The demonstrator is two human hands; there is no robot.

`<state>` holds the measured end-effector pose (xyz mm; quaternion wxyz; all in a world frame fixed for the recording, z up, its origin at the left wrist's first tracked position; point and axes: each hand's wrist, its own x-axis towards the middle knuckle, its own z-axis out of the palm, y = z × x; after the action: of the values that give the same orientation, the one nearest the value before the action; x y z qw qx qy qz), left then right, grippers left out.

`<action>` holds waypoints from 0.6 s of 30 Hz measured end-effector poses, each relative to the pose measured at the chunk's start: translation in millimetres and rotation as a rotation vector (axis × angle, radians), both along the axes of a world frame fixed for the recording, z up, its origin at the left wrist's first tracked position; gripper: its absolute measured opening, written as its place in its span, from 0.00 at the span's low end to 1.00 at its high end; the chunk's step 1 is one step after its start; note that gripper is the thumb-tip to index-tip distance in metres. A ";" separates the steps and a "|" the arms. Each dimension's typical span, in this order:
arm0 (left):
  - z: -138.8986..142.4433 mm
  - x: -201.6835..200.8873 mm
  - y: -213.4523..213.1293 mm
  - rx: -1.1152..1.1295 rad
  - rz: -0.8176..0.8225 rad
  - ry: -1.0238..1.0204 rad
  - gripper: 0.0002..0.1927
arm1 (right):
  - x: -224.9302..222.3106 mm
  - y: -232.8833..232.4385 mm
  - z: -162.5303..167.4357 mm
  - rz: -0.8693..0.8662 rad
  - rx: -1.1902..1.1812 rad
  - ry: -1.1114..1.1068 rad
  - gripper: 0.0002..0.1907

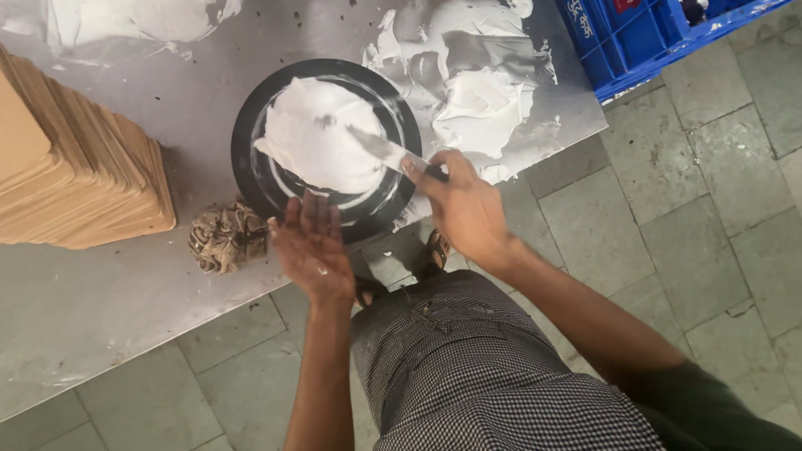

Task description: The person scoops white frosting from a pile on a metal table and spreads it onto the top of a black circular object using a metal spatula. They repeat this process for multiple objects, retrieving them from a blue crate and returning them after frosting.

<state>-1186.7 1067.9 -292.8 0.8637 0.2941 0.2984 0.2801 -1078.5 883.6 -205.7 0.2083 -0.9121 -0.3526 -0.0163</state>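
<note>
A steel table (100, 309) fills the upper left of the view, its top smeared with white cream, and everything else is best placed from the black turntable (326, 150) that sits near the table's front edge. To the left of the turntable, well apart from it, stands a tall stack of brown cardboard boards (75, 167). To the right of the turntable, beyond the table's corner, a blue plastic crate (643, 38) rests on the grey tiled floor (668, 217). Just right of the turntable a thick heap of white cream (476, 100) lies spread on the table. On the turntable sits a round cake covered in white cream (322, 134), taking up most of the disc. Just left of the turntable's near edge lies a crumpled, soiled cloth (227, 238). At the turntable's near rim the left hand (313, 250) is held flat and open, fingers stretched together, their tips touching the rim, gripping nothing. The right hand (459, 205) sits at the turntable's right near side, closed around the dark handle of a palette knife (384, 150), whose cream-coated blade lies against the cake's right side.
</note>
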 end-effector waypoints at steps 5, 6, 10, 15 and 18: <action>0.4 -19.2 -10.2 -0.013 -0.040 -0.019 0.35 | -16.1 -12.5 1.0 0.024 0.068 0.371 0.19; 1.6 -28.2 -7.7 0.045 -0.045 0.027 0.35 | -18.8 -12.7 1.2 0.052 0.043 0.346 0.21; 2.8 -50.2 24.5 0.212 0.134 0.310 0.31 | -12.3 -5.0 -1.0 0.101 -0.033 -0.019 0.32; -6.2 -47.6 47.9 0.156 0.019 0.190 0.29 | -7.8 -8.0 -0.9 0.076 0.061 0.247 0.23; -17.5 -43.8 38.5 0.059 -0.023 0.127 0.27 | -25.2 -17.2 -2.8 0.163 -0.018 0.110 0.26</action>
<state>-1230.5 1106.4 -310.3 0.8371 0.3401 0.3407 0.2597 -1103.7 866.4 -208.6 0.2196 -0.8819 -0.4137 0.0539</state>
